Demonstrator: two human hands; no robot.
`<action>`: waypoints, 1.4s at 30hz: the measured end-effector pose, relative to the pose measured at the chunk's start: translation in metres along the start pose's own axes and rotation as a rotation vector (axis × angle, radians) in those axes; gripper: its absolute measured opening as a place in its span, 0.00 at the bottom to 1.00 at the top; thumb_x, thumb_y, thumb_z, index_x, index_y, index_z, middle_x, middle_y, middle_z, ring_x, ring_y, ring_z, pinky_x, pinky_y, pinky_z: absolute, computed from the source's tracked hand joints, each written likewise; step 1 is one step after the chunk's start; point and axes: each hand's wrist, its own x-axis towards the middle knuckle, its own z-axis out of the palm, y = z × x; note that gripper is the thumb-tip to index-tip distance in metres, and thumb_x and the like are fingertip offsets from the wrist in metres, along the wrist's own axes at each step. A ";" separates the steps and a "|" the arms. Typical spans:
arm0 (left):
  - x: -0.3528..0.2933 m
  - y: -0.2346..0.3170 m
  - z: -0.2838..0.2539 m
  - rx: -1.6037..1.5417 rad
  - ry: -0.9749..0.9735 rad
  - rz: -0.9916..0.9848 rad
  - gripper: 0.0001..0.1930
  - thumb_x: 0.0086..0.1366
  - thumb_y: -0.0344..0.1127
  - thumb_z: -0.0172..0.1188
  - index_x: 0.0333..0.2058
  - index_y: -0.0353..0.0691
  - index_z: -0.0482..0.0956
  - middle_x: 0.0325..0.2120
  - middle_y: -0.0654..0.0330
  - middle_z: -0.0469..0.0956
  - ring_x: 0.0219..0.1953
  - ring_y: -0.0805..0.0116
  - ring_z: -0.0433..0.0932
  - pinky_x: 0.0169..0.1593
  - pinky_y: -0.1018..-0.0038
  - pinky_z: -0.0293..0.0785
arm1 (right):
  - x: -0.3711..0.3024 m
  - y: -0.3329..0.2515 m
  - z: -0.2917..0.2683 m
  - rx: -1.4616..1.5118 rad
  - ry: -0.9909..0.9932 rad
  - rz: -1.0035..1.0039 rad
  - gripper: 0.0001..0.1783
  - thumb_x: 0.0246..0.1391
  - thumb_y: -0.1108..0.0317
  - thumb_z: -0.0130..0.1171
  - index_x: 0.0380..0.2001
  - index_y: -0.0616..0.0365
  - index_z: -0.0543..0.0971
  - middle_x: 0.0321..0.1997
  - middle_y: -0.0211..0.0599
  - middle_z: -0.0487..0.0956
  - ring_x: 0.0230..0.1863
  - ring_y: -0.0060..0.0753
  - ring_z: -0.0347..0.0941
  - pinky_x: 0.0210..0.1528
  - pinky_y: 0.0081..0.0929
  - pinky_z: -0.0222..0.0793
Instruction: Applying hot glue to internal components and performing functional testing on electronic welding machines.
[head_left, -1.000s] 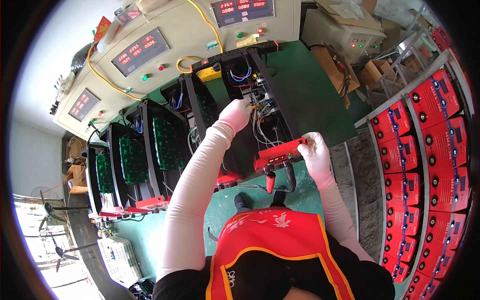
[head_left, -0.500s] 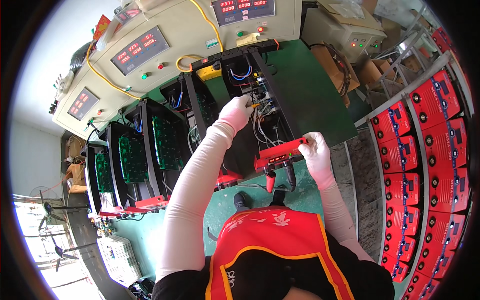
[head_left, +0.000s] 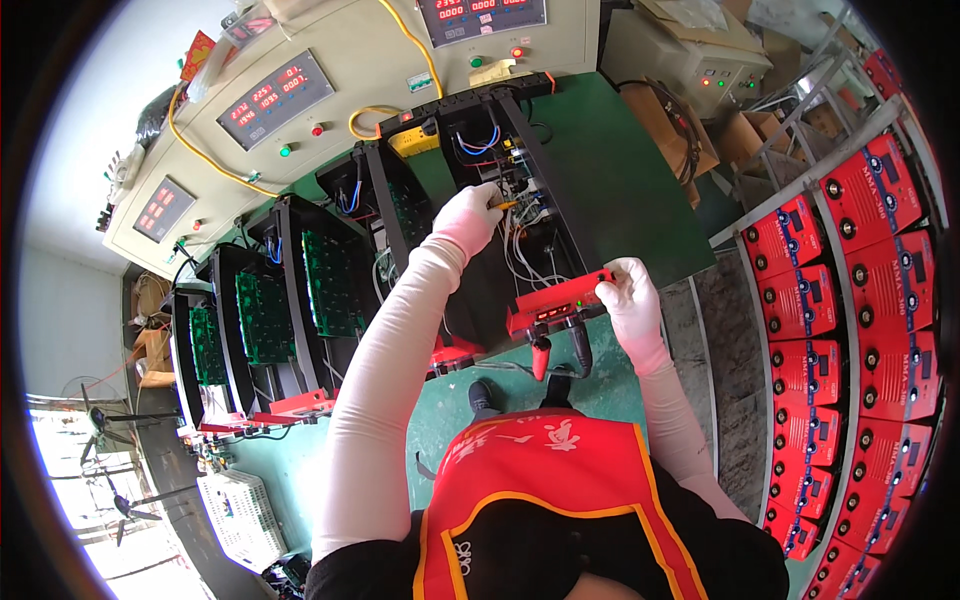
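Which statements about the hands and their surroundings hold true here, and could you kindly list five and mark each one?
1. The right grip is at the right end of the red front panel. True.
2. The left grip also touches that panel. False: it reaches into the open black unit, with a slim yellow item at its fingertips.
3. Below the panel, the red plug hangs left of the black plug. True.
4. The racked red machines stand on the person's left. False: they stand on the right.
5. The apron is green. False: it is red with yellow-orange edging.
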 end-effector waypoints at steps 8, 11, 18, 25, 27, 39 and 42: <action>-0.007 0.023 -0.004 0.066 0.004 -0.038 0.12 0.63 0.37 0.57 0.35 0.32 0.79 0.31 0.43 0.80 0.37 0.44 0.79 0.45 0.61 0.74 | 0.000 0.002 -0.003 0.009 -0.005 -0.018 0.14 0.54 0.75 0.64 0.41 0.61 0.72 0.38 0.29 0.76 0.39 0.18 0.72 0.48 0.20 0.69; 0.000 -0.001 0.004 0.211 -0.021 0.009 0.14 0.65 0.39 0.56 0.33 0.30 0.80 0.30 0.41 0.79 0.36 0.42 0.79 0.43 0.60 0.74 | 0.000 0.002 0.000 0.040 -0.015 -0.017 0.13 0.54 0.75 0.63 0.41 0.60 0.72 0.38 0.29 0.76 0.40 0.18 0.72 0.48 0.20 0.69; 0.001 0.000 0.002 0.131 -0.051 -0.018 0.13 0.64 0.38 0.55 0.33 0.31 0.80 0.27 0.44 0.79 0.32 0.45 0.79 0.39 0.60 0.75 | 0.000 0.001 -0.001 0.017 -0.007 0.000 0.13 0.53 0.75 0.63 0.41 0.60 0.72 0.38 0.28 0.76 0.40 0.18 0.71 0.48 0.21 0.69; -0.005 0.009 -0.002 0.040 -0.016 -0.051 0.11 0.61 0.35 0.60 0.39 0.34 0.80 0.32 0.47 0.82 0.38 0.49 0.80 0.45 0.65 0.75 | 0.000 0.001 -0.002 0.000 -0.009 -0.007 0.13 0.53 0.75 0.64 0.41 0.60 0.73 0.38 0.28 0.76 0.39 0.17 0.71 0.48 0.20 0.69; -0.004 0.005 -0.002 0.009 -0.018 -0.050 0.11 0.60 0.34 0.61 0.40 0.34 0.80 0.34 0.48 0.82 0.39 0.50 0.81 0.46 0.65 0.74 | 0.000 -0.001 0.000 -0.011 -0.013 -0.009 0.13 0.53 0.75 0.64 0.41 0.60 0.72 0.38 0.28 0.76 0.39 0.17 0.71 0.48 0.20 0.69; 0.000 0.003 0.001 0.118 -0.008 -0.002 0.12 0.65 0.41 0.55 0.40 0.40 0.81 0.32 0.46 0.81 0.37 0.44 0.79 0.42 0.58 0.76 | 0.000 -0.001 0.000 0.033 -0.016 -0.004 0.14 0.54 0.74 0.65 0.42 0.60 0.72 0.38 0.29 0.76 0.39 0.17 0.71 0.47 0.20 0.69; -0.001 0.007 0.000 0.093 -0.007 -0.022 0.12 0.65 0.40 0.56 0.38 0.39 0.82 0.31 0.47 0.81 0.37 0.45 0.79 0.42 0.58 0.76 | -0.001 -0.002 0.001 0.068 -0.020 -0.002 0.15 0.54 0.74 0.65 0.42 0.61 0.72 0.38 0.29 0.76 0.39 0.18 0.72 0.47 0.20 0.69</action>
